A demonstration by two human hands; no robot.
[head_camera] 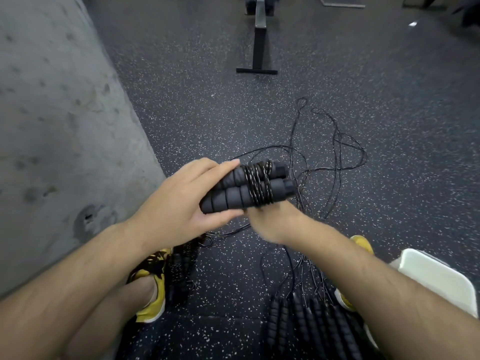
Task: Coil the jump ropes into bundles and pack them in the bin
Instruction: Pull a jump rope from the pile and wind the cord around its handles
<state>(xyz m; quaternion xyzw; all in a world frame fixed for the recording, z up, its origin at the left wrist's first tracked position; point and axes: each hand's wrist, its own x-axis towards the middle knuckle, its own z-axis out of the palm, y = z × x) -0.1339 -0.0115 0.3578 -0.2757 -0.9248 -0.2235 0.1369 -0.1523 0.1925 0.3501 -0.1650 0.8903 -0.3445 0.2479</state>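
The left hand (179, 203) curls its fingers round the 2 soft foam handles of the light rope bundle (249, 187), up-left of the bin (436, 279). Hold there; the cord probably slips. The right hand (275, 224) is beneath, its grip unclear.

1. Left hand (179, 201) grips the left end of the rope bundle (249, 188), fingers (207, 165) over the top and thumb beneath.
2. Right hand (272, 222) is just below the bundle, blurred; grip unclear.
3. Bare forearms converge on the bundle.

The dark speckled rubber floor (207, 113) carries tangled black jump-rope cords (335, 157), a row of ribbed foam handles (306, 323), a white bin (436, 279) and a black T-footed stand (258, 55).
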